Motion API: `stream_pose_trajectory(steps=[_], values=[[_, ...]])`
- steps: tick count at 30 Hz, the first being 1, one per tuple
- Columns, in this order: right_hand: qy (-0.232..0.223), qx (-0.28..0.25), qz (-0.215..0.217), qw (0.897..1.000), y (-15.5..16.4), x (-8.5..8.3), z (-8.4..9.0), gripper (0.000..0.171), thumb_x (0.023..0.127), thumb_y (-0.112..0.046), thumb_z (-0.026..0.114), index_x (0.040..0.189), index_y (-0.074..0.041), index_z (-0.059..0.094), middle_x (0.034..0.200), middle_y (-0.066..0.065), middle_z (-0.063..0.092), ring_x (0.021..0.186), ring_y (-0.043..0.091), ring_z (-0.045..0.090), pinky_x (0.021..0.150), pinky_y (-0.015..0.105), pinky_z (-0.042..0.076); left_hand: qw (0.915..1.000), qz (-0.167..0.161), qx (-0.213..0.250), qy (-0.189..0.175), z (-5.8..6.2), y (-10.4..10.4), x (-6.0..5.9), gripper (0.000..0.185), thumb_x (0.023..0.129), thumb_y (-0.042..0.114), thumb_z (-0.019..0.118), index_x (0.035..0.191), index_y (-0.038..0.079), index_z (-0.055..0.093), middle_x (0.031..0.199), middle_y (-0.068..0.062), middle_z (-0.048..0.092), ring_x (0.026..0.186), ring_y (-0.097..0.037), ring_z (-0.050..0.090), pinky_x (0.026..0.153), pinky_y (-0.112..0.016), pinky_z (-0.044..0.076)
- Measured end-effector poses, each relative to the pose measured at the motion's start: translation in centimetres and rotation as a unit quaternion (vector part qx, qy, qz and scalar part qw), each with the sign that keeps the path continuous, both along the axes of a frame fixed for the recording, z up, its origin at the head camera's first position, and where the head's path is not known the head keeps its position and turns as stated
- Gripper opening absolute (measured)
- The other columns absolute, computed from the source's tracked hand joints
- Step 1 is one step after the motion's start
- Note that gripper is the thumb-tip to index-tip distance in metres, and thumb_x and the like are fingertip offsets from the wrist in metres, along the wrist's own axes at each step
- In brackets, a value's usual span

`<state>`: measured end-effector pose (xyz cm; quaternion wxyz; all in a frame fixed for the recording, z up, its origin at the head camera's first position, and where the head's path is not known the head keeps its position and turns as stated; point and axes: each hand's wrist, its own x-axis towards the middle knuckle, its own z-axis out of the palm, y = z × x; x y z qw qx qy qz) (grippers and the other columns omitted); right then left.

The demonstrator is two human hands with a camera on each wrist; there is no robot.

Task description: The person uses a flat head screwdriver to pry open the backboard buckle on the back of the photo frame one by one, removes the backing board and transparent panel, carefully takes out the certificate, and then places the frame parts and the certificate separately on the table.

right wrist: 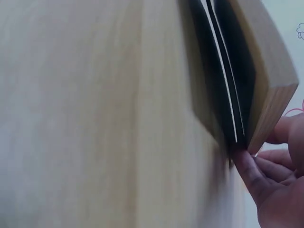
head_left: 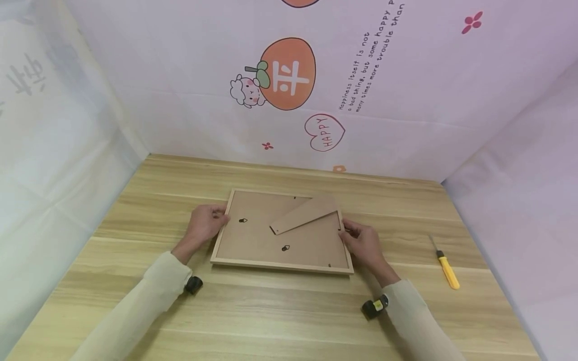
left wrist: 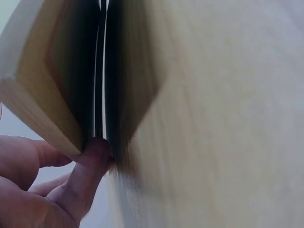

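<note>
A wooden picture frame (head_left: 253, 245) is held back side up over the middle of the table, its brown backing board facing me. A stand leg (head_left: 304, 215) lies slanted across that board, near two small hanging hooks. My left hand (head_left: 204, 223) grips the frame's left edge, and my right hand (head_left: 363, 243) holds the right edge. In the left wrist view, fingers (left wrist: 88, 183) pinch the frame's rim from below, beside its dark underside. The right wrist view likewise has fingers (right wrist: 259, 178) under the pale wooden rim (right wrist: 273, 99). What the frame's front side shows is hidden.
A screwdriver (head_left: 448, 271) with a yellow handle lies to the right of my right hand. The wood-grain table (head_left: 271, 321) has a printed white cloth (head_left: 198, 120) behind it and white cloth at both sides.
</note>
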<state>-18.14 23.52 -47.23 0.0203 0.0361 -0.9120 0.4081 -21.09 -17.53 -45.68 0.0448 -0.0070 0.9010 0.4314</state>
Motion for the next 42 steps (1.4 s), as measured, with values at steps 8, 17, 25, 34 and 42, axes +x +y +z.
stream_pose_trajectory(steps=[8,17,25,34,42], values=[[-0.001,0.038,-0.032,0.999,-0.9,-0.1,0.6,0.038,0.092,-0.009,0.062,0.128,0.004,0.060,0.118,0.022,0.068,0.105,0.033,0.070,0.084,0.039,0.058,0.9993,0.023,-0.030,-0.001,0.5,0.6,0.2,0.028,0.091,0.013,0.060,0.111,-0.003,0.071,0.108,-0.023,0.072,0.090,-0.029,0.073,0.066,-0.029,0.059],[0.001,0.048,-0.049,0.998,-1.6,-0.1,0.9,0.036,0.091,-0.006,0.059,0.126,0.003,0.062,0.118,0.020,0.068,0.106,0.030,0.069,0.085,0.041,0.058,0.9975,0.041,-0.057,0.007,0.6,1.0,0.2,0.024,0.088,0.010,0.060,0.104,-0.001,0.075,0.101,-0.021,0.074,0.072,-0.018,0.066,0.054,-0.021,0.050],[-0.001,0.068,-0.071,0.995,-2.0,-0.3,0.9,0.035,0.089,-0.004,0.060,0.124,0.000,0.064,0.116,0.018,0.069,0.103,0.027,0.070,0.083,0.040,0.058,0.9963,0.038,-0.076,0.010,0.8,1.3,0.2,0.024,0.088,0.007,0.059,0.104,-0.001,0.074,0.101,-0.022,0.073,0.071,-0.019,0.067,0.053,-0.022,0.051],[0.004,0.076,-0.066,0.995,-2.1,-0.2,0.8,0.035,0.088,-0.003,0.061,0.123,0.000,0.065,0.117,0.019,0.068,0.098,0.028,0.071,0.078,0.038,0.059,0.9960,0.036,-0.080,0.017,0.4,1.2,0.3,0.017,0.085,0.001,0.059,0.086,0.001,0.076,0.092,-0.019,0.074,0.060,-0.013,0.058,0.049,-0.019,0.043],[-0.001,0.082,-0.066,0.994,-2.2,-0.3,0.5,0.035,0.088,-0.003,0.061,0.123,-0.002,0.064,0.118,0.020,0.068,0.098,0.028,0.071,0.079,0.039,0.059,0.9958,0.031,-0.086,0.014,0.3,1.3,0.2,0.020,0.083,0.000,0.057,0.065,0.002,0.066,0.069,-0.009,0.066,0.052,-0.009,0.046,0.045,-0.018,0.033]])
